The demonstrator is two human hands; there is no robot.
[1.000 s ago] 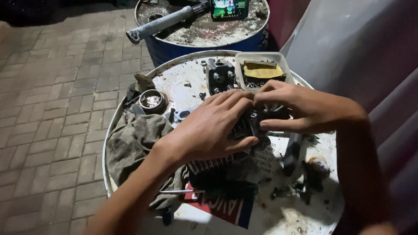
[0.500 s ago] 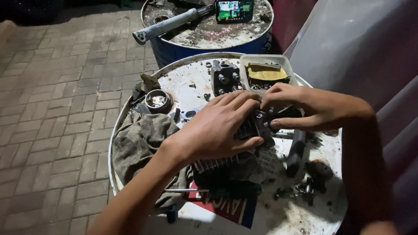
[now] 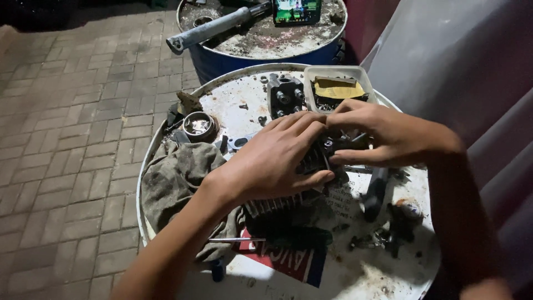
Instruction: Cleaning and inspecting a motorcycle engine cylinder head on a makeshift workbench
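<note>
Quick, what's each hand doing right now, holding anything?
Left hand: laid flat, gripping the finned engine part on the drum top.
Right hand: fingers curled on the same part's far end; what they pinch is hidden.

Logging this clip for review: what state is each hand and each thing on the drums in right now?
left hand: palm down, gripping the finned engine part
right hand: fingers pinched on the part's top
finned engine part: lying on the white drum top, mostly covered
rag: crumpled, at the drum's left edge
screwdriver: lying flat, untouched
plastic tray: open, holding yellowish paper
round metal cup: upright
grey tube: lying across the blue drum
</note>
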